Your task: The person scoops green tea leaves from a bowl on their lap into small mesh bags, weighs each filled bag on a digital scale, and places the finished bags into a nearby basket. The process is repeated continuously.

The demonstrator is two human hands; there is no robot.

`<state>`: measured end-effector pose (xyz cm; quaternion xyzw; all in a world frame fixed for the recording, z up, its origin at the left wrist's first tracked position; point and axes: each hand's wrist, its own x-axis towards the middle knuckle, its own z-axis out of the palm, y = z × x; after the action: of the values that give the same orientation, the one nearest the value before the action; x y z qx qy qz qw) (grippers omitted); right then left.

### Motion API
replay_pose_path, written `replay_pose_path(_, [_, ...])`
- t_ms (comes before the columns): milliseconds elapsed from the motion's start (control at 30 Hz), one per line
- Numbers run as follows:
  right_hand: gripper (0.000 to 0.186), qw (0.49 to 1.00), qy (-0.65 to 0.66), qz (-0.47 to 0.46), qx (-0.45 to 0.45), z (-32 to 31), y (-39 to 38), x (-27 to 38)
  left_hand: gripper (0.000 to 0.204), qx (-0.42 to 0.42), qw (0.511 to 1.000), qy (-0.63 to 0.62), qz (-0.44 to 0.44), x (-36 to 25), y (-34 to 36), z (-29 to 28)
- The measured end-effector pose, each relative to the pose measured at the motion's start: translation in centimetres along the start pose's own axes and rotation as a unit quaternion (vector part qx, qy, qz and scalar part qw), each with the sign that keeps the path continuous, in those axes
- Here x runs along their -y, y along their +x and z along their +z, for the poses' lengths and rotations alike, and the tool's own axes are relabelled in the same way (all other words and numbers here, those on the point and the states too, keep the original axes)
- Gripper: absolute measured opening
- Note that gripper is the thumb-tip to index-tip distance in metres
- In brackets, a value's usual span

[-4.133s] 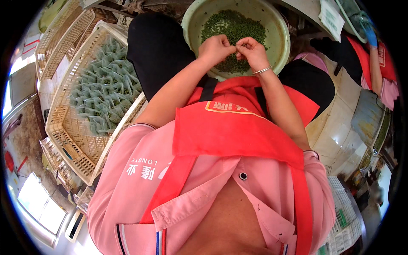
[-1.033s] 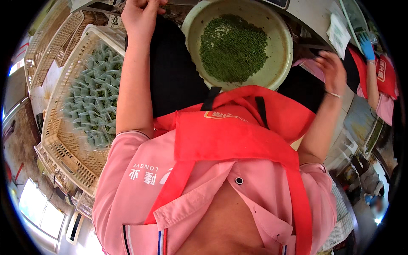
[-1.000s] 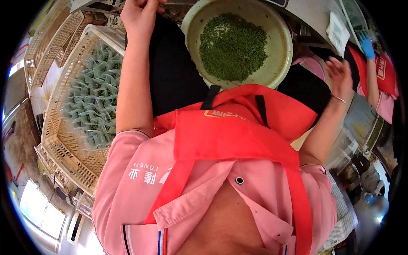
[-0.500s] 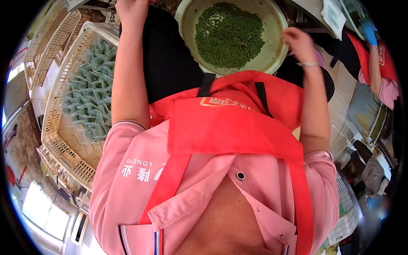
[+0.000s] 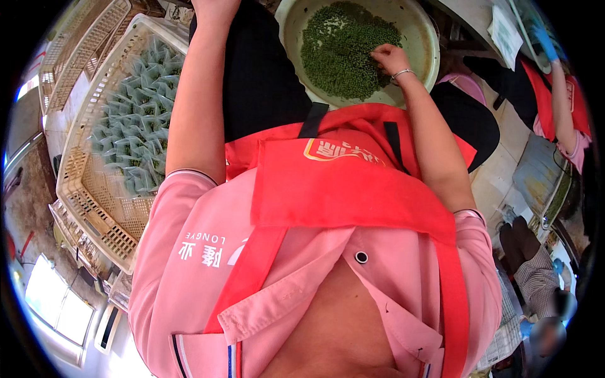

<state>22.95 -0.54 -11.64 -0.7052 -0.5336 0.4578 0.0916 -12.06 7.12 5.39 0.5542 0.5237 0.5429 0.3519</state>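
My right hand (image 5: 391, 58) reaches into a wide pale-green basin (image 5: 431, 53) in front of me. Its fingertips are pinched together at the surface of a heap of small green berries, which look like green peppercorns (image 5: 340, 69); what sits between the fingertips is mostly hidden. My left hand (image 5: 215, 6) is cut off by the top edge above my dark trouser leg, so its fingers do not show. Left of that arm, rows of small clear plastic bags (image 5: 135, 120) with greenish contents stand upright in a cream plastic crate (image 5: 94, 217).
Further cream crates (image 5: 85, 53) lean at the far left. Beyond the basin's right side are a pink basin (image 5: 466, 85) and a tabletop with a printed sheet (image 5: 504, 34). At the right, a co-worker in a red apron (image 5: 570, 104) reaches with a blue-gloved hand (image 5: 543, 41).
My right hand has moved left from beyond the basin's right rim down into the green peppercorns, its fingers now pinched. My left hand has risen slightly, further out of view.
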Motion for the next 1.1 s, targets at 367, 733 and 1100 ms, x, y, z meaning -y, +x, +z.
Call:
replay_pose_path(367, [0.06,0.948,0.299,0.064,0.091,6.7,-4.0,3.6,0.02,0.003,0.999,-0.035,-0.018,0.5,0.5,0.8])
replay_pose_path(733, [0.039,0.956,0.288,-0.026,-0.053,-1.6,-3.6,5.0,0.019,0.0,0.999,0.036,-0.007,0.0,0.3,0.7])
replay_pose_path(1100, [0.021,0.955,0.293,-0.033,-0.033,-1.9,-2.4,3.3,0.017,0.009,1.0,0.029,-0.009,0.1,0.4,0.5])
